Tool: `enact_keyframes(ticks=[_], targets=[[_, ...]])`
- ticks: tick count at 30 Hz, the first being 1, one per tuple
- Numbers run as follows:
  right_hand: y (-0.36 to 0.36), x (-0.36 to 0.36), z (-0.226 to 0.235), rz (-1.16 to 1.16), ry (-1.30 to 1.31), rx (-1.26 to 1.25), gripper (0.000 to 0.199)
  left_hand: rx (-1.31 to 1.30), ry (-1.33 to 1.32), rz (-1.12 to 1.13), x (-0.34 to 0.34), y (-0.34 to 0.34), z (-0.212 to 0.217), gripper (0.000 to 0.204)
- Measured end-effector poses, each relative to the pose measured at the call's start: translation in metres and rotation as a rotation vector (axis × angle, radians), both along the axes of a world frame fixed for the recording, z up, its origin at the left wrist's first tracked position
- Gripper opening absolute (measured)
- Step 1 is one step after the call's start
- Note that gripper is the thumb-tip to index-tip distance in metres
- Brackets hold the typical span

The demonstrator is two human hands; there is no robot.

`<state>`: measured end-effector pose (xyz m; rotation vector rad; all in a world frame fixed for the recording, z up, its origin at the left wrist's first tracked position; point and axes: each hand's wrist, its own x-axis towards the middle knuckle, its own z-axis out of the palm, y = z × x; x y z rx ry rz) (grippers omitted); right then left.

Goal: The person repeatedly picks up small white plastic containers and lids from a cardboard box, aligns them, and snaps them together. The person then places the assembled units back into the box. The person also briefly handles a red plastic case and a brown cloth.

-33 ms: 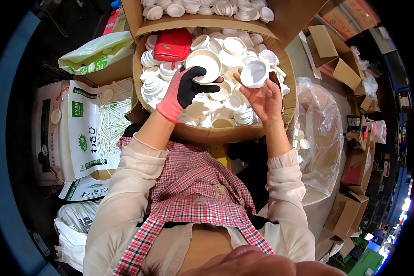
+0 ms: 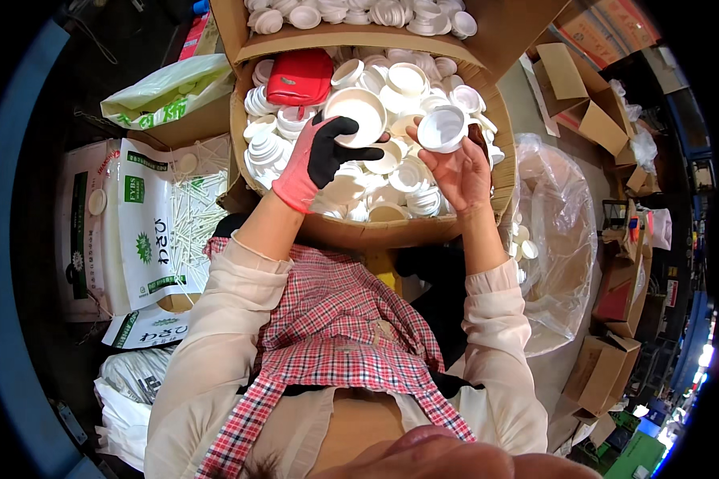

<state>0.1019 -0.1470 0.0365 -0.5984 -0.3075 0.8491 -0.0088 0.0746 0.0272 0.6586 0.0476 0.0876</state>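
Lids fill the box, and two are lifted just above its heap. The left hand, in a pink-and-black glove, is clamped on the rim of a larger white lid. The bare right hand pinches a smaller lid just right of it. A red pouch lies at the box's far left. Beside the box's right wall hangs a clear bag. Risk, as I judge it: the fingertip pinch is light, so the smaller lid could slip back into the heap and be lost among lookalikes.
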Motion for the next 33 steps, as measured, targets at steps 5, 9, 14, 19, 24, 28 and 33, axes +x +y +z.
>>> enact_keyframes(ticks=[5,9,14,19,24,28,33], targets=[[-0.002,-0.008,0.008,-0.046,-0.090,-0.049,0.062,-0.124,-0.057,-0.184,0.003,0.001,0.000,0.051],[-0.006,-0.016,0.014,-0.136,-0.278,-0.102,0.070,1.316,-0.315,0.258,-0.001,0.001,0.006,0.064],[-0.007,-0.022,0.021,-0.239,-0.594,-0.168,0.076,1.678,-0.419,0.422,-0.002,-0.006,0.014,0.055],[0.009,-0.049,0.040,-0.438,-1.292,-0.566,0.070,0.942,-0.263,0.269,0.008,-0.027,-0.015,0.064],[0.015,-0.053,0.039,-0.598,-1.655,-0.662,0.065,0.765,-0.395,0.114,-0.005,-0.037,0.017,0.050],[0.015,-0.054,0.039,-0.605,-1.665,-0.674,0.063,0.755,-0.329,0.165,-0.005,-0.041,0.018,0.058],[0.017,-0.056,0.038,-0.585,-1.679,-0.667,0.065,1.029,-0.371,0.251,-0.005,-0.035,0.008,0.059]])
